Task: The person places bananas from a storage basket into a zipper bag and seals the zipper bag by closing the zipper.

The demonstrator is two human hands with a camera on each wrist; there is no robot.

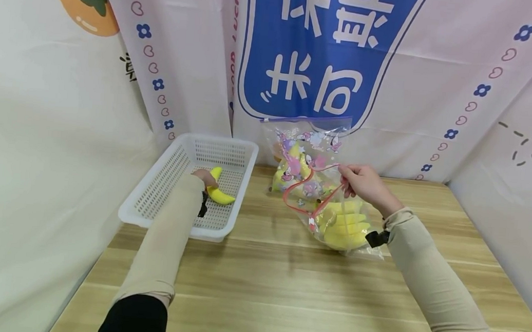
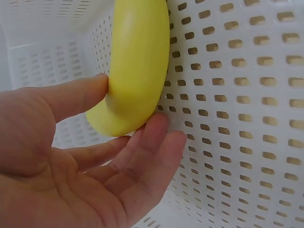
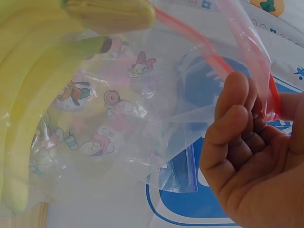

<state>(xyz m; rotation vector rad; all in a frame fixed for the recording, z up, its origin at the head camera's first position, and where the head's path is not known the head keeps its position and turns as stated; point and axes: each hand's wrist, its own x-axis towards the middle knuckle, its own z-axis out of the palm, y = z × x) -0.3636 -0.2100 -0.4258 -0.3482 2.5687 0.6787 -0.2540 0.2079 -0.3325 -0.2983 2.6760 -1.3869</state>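
In the head view, my left hand (image 1: 205,177) reaches into a white perforated basket (image 1: 187,231) and holds a yellow banana (image 1: 221,197). The left wrist view has the thumb (image 2: 90,92) on one side of the banana's end and fingertips at its lower side. To the right, my right hand (image 1: 365,186) pinches the red zip edge of a clear zip bag (image 3: 271,102), whose mouth gapes. A bunch of bananas (image 1: 345,227) lies inside that bag.
Behind the red-zip bag, a printed clear bag with a purple zip (image 1: 313,121) leans on the back cloth, with yellow things inside. The wooden table (image 1: 257,289) meets a printed cloth (image 1: 199,53) at the back and pale cloth at both sides.
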